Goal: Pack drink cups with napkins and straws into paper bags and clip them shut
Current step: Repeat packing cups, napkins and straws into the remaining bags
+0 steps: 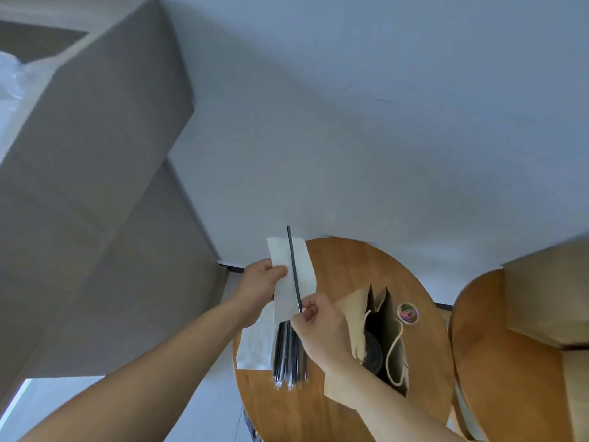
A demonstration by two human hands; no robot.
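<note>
- Two hands are gripping: left hand (261,282) is pinching the limp napkin (307,272) by its edge.
- Right hand (318,330) is pinching the probably light, stiff straw (292,263) low down.

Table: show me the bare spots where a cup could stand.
Bare wood on the far arc of the table, beyond the bag and tub; also the near edge before the straws. Crowded across the middle, from napkins to bag.

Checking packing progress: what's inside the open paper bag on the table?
A dark round cup lid shows inside the paper bag. The cup's body is hidden by the bag's walls.
</note>
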